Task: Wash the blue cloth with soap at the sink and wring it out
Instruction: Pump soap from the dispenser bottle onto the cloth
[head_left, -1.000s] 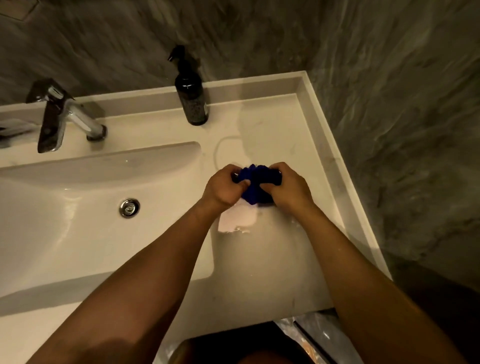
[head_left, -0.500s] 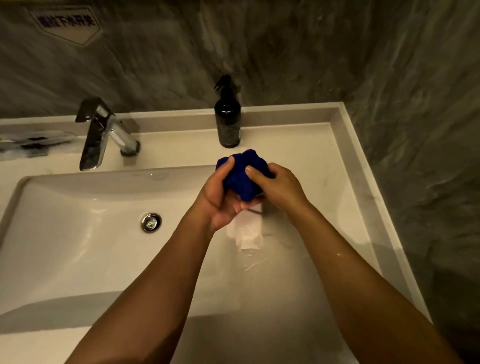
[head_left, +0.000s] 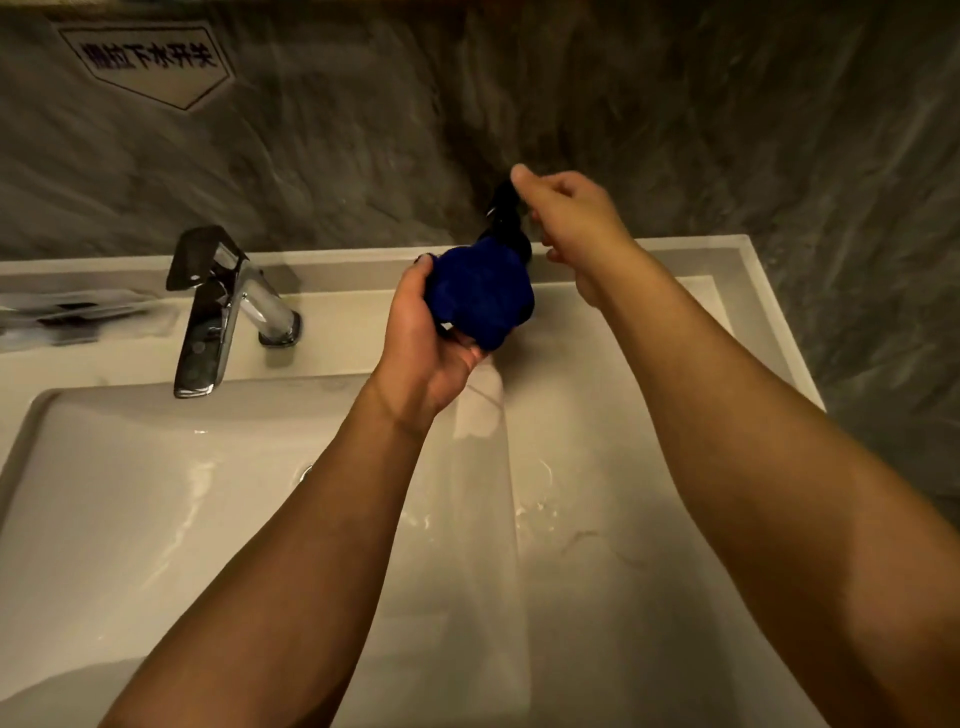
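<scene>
The left hand (head_left: 436, 332) cups the blue cloth (head_left: 480, 296), bunched into a ball, its fingers curled around the wad from below and behind. It holds the cloth in the air over the bench (head_left: 597, 441), just in front of the dark soap pump bottle (head_left: 506, 218) that stands at the back ledge. The right hand (head_left: 571, 218) is up at the head of that bottle, fingers loosely bent, the forefinger lying on or just over the pump top; whether it is pressing cannot be told.

By the look of it the task stands at the soaping step. The cloth sits under the nozzle ready to take soap, but no soap or lather shows on it. The bench and the basin (head_left: 130, 519) gleam with wet patches, so water has probably run, yet the faucet (head_left: 218, 306) gives no stream now. Scrubbing, rinsing and wringing all appear left to do.

Much is hard to read. The cloth and right hand cover most of the bottle, leaving only its neck and pump in sight. The left forearm hides most of the drain. The light is dim, and whether the cloth is wet cannot be told. A blurred, flat packet (head_left: 67, 312) lies at the left edge, cut off. A wall sign (head_left: 150, 60) bears unclear characters.
</scene>
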